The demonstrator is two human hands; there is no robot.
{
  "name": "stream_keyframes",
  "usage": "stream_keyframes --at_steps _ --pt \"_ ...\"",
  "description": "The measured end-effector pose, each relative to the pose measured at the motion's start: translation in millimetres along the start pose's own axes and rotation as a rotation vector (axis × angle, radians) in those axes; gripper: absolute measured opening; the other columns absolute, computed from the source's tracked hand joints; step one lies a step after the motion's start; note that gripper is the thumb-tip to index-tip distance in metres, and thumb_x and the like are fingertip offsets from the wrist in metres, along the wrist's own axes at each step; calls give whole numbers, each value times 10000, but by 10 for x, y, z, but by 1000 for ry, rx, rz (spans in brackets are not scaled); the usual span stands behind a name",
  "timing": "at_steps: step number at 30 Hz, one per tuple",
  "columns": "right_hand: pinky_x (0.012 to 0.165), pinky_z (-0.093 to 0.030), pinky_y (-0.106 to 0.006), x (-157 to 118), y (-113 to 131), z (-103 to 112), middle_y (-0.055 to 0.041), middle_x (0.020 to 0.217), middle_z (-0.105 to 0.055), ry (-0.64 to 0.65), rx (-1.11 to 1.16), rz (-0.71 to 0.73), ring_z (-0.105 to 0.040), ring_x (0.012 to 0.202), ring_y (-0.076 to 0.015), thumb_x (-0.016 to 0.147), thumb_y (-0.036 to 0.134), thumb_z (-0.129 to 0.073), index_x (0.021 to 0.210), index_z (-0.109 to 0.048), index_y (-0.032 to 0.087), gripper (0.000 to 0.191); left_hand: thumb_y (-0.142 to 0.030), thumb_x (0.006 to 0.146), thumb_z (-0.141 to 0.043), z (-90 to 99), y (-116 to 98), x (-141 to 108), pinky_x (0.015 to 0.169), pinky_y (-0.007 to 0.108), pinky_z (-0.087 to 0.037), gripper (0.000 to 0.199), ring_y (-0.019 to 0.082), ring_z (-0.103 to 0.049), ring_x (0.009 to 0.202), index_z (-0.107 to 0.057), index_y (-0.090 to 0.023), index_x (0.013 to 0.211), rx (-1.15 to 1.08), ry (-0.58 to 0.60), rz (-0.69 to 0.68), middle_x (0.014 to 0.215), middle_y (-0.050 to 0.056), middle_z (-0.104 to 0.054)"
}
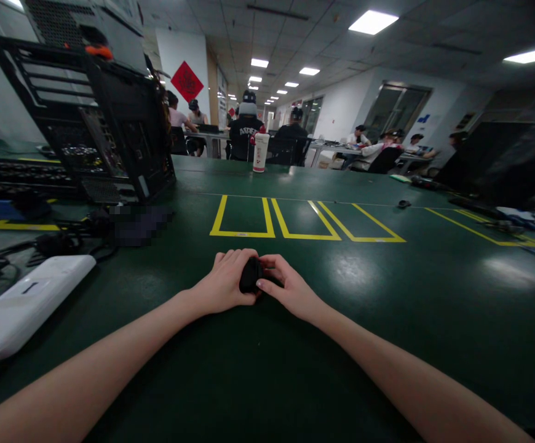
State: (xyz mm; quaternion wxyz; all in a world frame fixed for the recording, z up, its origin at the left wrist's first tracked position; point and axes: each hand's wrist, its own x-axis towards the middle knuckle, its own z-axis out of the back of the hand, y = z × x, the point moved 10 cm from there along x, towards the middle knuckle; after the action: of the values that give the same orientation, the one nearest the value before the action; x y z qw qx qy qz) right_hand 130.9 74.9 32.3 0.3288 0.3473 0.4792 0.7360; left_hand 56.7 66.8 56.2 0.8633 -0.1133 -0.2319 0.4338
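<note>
A small black object (249, 275) is held between my two hands, low over the green table (258, 369). Around its left and far side my left hand (227, 278) is closed. From the right, the fingers and thumb of my right hand (290, 286) grip its edge. The object's kind cannot be made out, since fingers cover much of it. Just beyond my hands, yellow tape outlines (307, 237) mark three boxes on the table.
On the left stands an open black computer case (131, 135), with dark cables and a white power strip-like device (41, 301) nearer me. A white cup (261, 152) stands at the far edge. A small dark round item (404, 203) lies to the right. Several people sit beyond.
</note>
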Motion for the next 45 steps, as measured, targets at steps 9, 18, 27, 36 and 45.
stream_keyframes --at_steps 9,18,27,36,45 --pt "839 -462 -373 -16 -14 -20 -17 1015 -505 24 85 -7 -541 983 -174 787 237 -538 965 -450 226 198 -334 648 -624 -2 15 -1 819 387 -315 544 244 -470 947 -358 -213 1106 4 -6 4 1058 57 -497" --pt "905 -417 -402 6 -39 2 -43 1068 -505 29 35 -31 -510 1034 -183 781 222 -543 1055 -446 217 291 -337 652 -625 -15 20 2 820 392 -315 556 242 -465 957 -348 -215 1118 -1 1 4 1069 58 -494" --pt "850 -450 -366 10 7 49 -7 957 -528 -26 43 15 -553 953 -165 778 247 -549 935 -479 214 175 -349 656 -618 -11 12 12 830 403 -315 540 245 -468 949 -358 -209 1109 4 11 13 1056 62 -492" --pt "891 -424 -385 6 -21 -10 -30 1045 -514 55 60 -39 -524 1007 -175 772 222 -554 1024 -461 210 269 -350 676 -602 16 -33 -2 843 413 -315 516 255 -468 976 -366 -209 1113 -21 49 25 1083 73 -492" --pt "825 -461 -369 40 -57 24 -15 988 -518 -1 103 -8 -549 946 -170 765 264 -565 939 -478 221 200 -349 671 -604 26 -33 -1 823 403 -322 515 252 -475 951 -370 -214 1110 -3 31 20 1060 66 -499"
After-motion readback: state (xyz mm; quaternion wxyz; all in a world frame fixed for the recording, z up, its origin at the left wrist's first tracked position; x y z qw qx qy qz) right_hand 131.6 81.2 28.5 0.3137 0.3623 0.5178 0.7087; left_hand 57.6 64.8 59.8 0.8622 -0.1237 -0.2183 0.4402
